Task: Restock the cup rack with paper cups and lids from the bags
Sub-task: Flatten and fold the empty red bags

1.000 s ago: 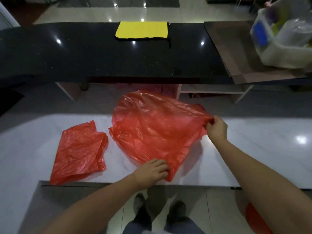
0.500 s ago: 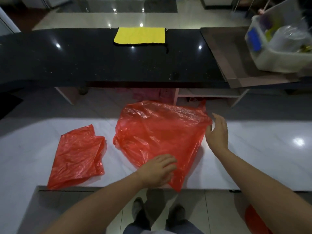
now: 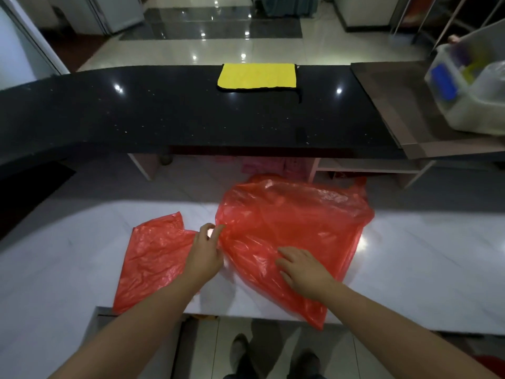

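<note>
A large red plastic bag (image 3: 297, 225) lies spread and crumpled on the white marble counter (image 3: 426, 269). My right hand (image 3: 302, 269) rests flat on its lower middle, fingers spread and pointing left. My left hand (image 3: 206, 250) is at the bag's left edge, thumb and fingers closing on the plastic there. A smaller folded red bag (image 3: 153, 258) lies flat to the left, partly under my left wrist. No cups, lids or cup rack are in view.
A black raised counter (image 3: 164, 113) runs across behind, with a yellow cloth (image 3: 257, 77) on it. At the right a clear plastic bin (image 3: 472, 86) of items sits on a brown shelf (image 3: 404, 113). My shoes show on the tiled floor below.
My right hand left the bag's right corner and came down flat on the bag's middle. My left hand moved from the bottom edge up to the bag's left edge. The bag settled flatter.
</note>
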`<state>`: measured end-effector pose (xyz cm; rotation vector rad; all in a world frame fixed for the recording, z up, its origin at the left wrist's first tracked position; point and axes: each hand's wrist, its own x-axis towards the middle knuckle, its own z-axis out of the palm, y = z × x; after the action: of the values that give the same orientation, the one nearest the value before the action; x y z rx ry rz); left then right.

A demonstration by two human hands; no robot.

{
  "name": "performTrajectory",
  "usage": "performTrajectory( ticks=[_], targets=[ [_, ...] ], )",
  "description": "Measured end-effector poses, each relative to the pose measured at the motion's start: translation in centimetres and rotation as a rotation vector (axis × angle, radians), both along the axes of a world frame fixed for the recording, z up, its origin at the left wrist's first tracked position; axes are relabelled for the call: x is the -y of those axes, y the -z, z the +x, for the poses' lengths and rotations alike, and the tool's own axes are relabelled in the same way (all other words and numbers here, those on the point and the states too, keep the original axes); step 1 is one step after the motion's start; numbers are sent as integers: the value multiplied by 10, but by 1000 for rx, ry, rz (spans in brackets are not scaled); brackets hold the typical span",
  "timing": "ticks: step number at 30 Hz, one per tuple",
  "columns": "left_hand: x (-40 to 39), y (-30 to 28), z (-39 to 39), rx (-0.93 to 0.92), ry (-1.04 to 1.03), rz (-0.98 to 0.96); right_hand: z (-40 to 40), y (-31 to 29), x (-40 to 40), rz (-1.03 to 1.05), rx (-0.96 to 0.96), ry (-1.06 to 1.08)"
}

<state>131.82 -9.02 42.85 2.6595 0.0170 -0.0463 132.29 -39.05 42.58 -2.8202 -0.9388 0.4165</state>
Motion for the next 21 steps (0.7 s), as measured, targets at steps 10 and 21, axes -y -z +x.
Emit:
performTrajectory(
  ticks=[10,21],
  targets=[
    [-5,5,8,-90,245,-60,11,3,-9,-262,-61,124],
    [-15,19,-30,56,290,-76,57,-4,-76,-274,-90,43]
  ],
)
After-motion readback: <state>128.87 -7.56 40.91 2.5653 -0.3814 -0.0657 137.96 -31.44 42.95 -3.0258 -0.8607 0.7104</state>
